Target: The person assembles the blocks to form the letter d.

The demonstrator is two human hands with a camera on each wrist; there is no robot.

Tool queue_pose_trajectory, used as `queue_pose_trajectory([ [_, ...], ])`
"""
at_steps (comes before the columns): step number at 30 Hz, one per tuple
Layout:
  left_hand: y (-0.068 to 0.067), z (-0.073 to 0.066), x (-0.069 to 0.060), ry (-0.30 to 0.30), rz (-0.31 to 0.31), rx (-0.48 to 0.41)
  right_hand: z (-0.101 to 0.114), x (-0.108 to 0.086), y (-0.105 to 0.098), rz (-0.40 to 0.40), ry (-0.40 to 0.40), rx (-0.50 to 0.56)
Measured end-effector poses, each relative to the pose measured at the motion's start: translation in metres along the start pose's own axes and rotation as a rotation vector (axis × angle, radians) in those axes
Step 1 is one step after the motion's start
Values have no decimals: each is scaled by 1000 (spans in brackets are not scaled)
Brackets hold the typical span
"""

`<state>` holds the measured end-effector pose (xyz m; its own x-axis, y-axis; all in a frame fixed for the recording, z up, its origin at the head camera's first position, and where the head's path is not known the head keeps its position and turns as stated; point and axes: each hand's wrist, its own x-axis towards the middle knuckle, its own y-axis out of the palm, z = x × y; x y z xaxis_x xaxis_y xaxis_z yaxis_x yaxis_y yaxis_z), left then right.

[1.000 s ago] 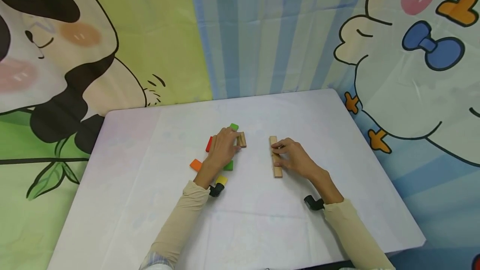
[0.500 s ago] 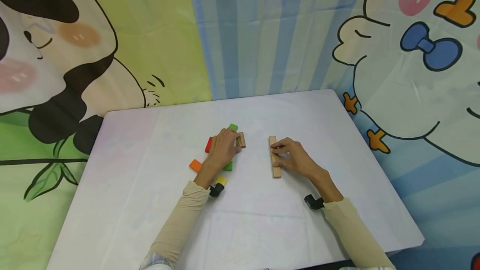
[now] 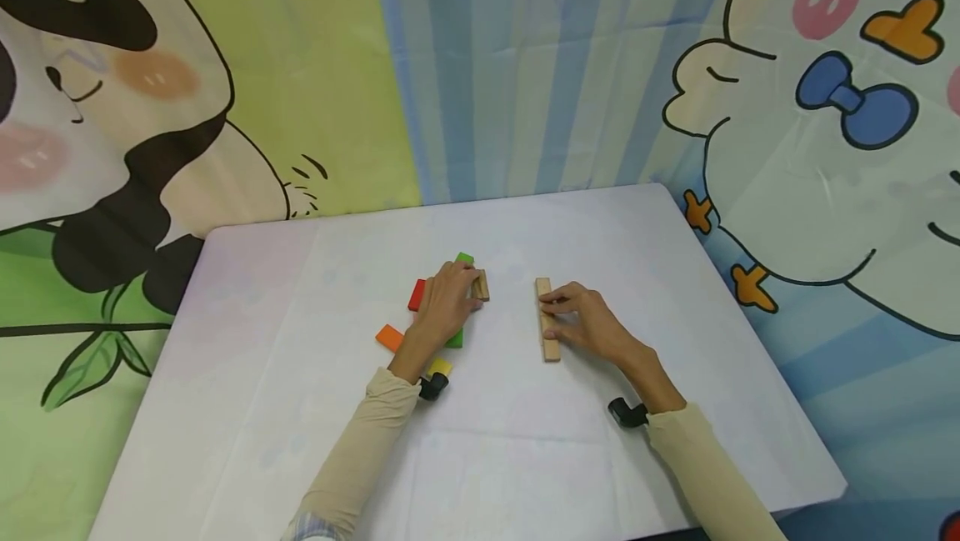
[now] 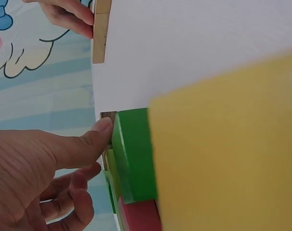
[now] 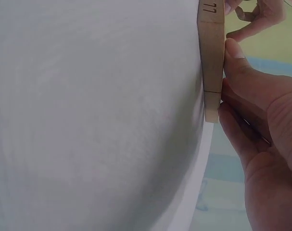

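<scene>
In the head view my left hand (image 3: 442,301) pinches a small plain wooden block (image 3: 483,285) between thumb and fingers, at the right side of a group of coloured blocks. The left wrist view shows its thumb on the wood, just beside a green block (image 4: 133,154); the other fingers are curled. To the right, my right hand (image 3: 588,320) has its thumb and fingertips on a straight row of plain wooden blocks (image 3: 552,350) laid end to end. Dark marks are printed on one of these blocks (image 5: 210,8) in the right wrist view.
Around the left hand lie a red block (image 3: 416,294), an orange block (image 3: 389,338), a yellow block (image 3: 439,368) and a green block (image 3: 465,257). All sit on a white table (image 3: 510,474). A cartoon-printed cloth (image 3: 525,66) hangs behind it.
The head view has tilted slightly, so the scene sits a little lower. Both hands keep their places at the blocks, with no clear movement.
</scene>
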<state>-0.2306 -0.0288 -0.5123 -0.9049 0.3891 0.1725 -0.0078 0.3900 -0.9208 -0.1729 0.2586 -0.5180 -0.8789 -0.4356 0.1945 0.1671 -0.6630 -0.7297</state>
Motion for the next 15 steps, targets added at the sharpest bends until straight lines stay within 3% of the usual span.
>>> queue_pose_trajectory([
  [5,-3,-3,2,7,-22,-3,1,0,-2,2,2,-4],
  [15,-3,-3,2,-57,-2,-61,1,2,-3,9,11,7],
])
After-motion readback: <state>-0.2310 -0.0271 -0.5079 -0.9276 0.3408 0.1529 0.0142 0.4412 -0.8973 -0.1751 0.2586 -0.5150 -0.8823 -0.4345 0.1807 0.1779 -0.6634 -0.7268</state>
